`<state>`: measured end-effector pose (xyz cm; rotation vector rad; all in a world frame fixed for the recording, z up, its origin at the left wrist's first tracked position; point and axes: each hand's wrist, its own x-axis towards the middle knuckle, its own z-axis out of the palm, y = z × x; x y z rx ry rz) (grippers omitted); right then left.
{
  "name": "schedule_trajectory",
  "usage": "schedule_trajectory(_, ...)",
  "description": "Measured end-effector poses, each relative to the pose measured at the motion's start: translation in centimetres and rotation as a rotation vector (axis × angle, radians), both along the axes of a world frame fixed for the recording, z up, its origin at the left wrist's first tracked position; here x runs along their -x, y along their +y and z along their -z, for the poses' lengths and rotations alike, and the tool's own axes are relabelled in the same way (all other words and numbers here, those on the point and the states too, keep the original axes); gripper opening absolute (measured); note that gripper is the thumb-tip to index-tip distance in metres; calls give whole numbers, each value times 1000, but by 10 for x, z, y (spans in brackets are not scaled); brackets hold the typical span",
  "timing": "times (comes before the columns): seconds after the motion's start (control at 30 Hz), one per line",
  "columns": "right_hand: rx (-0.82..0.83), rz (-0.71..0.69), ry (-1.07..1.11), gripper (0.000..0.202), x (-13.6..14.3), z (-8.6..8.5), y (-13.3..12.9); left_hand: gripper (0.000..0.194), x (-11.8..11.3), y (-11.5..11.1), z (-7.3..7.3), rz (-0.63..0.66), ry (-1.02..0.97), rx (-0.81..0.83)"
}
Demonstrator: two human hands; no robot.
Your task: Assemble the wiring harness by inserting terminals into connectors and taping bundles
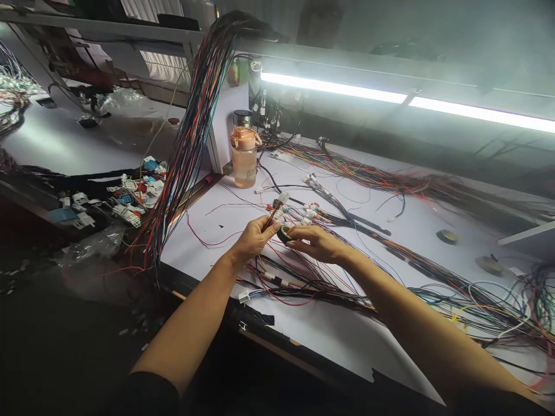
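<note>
My left hand [254, 238] pinches a thin bunch of wires [272, 218] just below a white connector [283, 198]. Close beside it, my right hand [315, 242] has its fingers closed on a roll of black tape [284, 233]. The roll sits near the left thumb tip. Behind both hands lies a cluster of small white and red connectors [310, 215] with many thin wires. Below the hands, more wire bundles [303, 283] cross the white table, one ending in a white plug [244, 297].
A water bottle [244, 156] stands at the back left. A thick wire hank [191, 127] hangs over the left edge. Long bundles [347, 164] run along the back under a lit tube lamp [333, 86]. Another tape roll [446, 236] lies right. Loose connectors [134, 196] pile at far left.
</note>
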<state>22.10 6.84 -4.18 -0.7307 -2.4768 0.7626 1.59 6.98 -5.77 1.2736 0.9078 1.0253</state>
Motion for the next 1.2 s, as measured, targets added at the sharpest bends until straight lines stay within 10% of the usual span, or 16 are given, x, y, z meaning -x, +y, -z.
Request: schedule_trajectory(1.2, 58, 432, 1, 40, 8, 4, -7, 28, -1, 1, 8, -55, 75, -249)
